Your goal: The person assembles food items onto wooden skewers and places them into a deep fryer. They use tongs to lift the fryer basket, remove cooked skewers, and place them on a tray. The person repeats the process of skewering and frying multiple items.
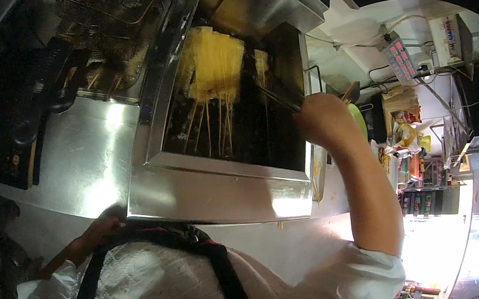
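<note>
My right hand is closed around the end of a thin dark utensil, perhaps tongs, over the right side of a steel-framed cooking well. The utensil reaches towards a small yellow piece on a stick. Left of it, a stack of flat yellow food sheets on several thin wooden skewers lies in the dark well, the skewer ends pointing towards me. Whether the dark surface is oil or a plate is unclear. Down at the steel counter's front edge is my left hand, its fingers mostly hidden.
A wire frying basket stands in a second well at the upper left. Black-handled equipment rests beside the bare steel counter. On the right wall hangs a control box with lit red displays, above cluttered shelves.
</note>
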A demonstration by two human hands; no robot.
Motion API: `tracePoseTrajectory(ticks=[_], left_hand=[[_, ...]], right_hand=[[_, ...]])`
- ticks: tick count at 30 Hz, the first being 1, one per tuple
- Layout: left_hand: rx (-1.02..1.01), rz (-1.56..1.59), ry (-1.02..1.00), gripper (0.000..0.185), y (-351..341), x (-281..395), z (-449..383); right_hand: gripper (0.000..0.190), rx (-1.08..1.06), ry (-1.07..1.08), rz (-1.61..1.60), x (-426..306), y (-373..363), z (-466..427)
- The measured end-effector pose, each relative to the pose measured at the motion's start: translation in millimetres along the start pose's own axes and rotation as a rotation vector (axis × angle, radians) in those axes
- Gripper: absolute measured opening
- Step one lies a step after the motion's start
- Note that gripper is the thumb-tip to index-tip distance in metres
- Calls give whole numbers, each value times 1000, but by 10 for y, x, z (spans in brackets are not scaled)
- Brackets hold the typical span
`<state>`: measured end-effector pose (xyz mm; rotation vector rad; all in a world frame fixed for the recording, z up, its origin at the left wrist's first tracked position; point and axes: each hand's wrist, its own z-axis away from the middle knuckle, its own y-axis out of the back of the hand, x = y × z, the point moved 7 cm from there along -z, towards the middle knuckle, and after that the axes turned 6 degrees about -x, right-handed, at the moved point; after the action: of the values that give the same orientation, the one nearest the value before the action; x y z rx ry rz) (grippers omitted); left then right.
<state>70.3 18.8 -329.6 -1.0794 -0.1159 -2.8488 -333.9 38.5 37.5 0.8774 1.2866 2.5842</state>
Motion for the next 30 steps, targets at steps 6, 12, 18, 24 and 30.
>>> tracePoseTrajectory(ticks=[6, 12, 18, 24, 30], left_hand=[[-28, -40, -56, 32, -7, -209, -185], [-54, -52, -118, 33, -14, -531, -457], [-73, -58, -155, 33, -25, -649, -585], [-45, -296, -139, 28, 13, -363, -332], [37, -337, -246, 27, 22, -84, -162]], right_hand=[[17, -77, -65, 151, -232, -185, -128], [17, 13, -86, 111, -115, -155, -134], [31, -121, -181, -374, 336, -71, 82], [34, -59, -80, -764, 498, 123, 220], [30, -218, 5, -1072, 241, -143, -109]])
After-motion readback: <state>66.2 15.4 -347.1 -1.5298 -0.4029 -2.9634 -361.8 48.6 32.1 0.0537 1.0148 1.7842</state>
